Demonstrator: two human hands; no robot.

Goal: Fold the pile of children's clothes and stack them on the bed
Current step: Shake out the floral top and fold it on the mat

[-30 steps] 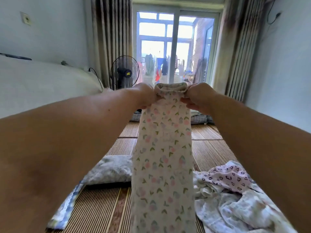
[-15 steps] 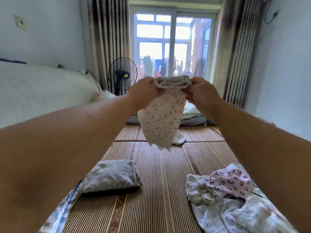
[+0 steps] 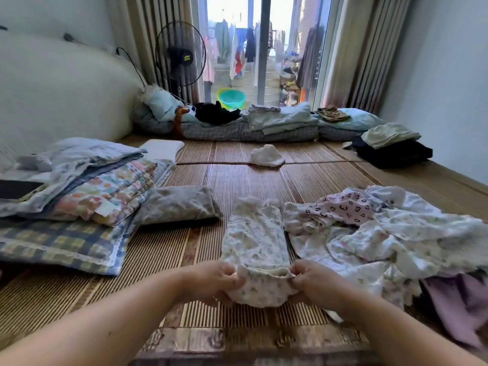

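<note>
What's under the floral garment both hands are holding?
The floral garment lies stretched out on the striped bamboo mat, beside the unfolded pile. The left hand and right hand pinch its near edge. Whatever is directly beneath the cloth is covered.

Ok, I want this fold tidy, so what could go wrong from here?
1. The pants lie right beside the unfolded pile; folding them over could catch a loose edge of it.
2. Their far end looks rumpled on the mat, so a fold made now may set creases.
3. The left hand and right hand grip only the near end, which is bunched, so the halves may not line up.
</note>
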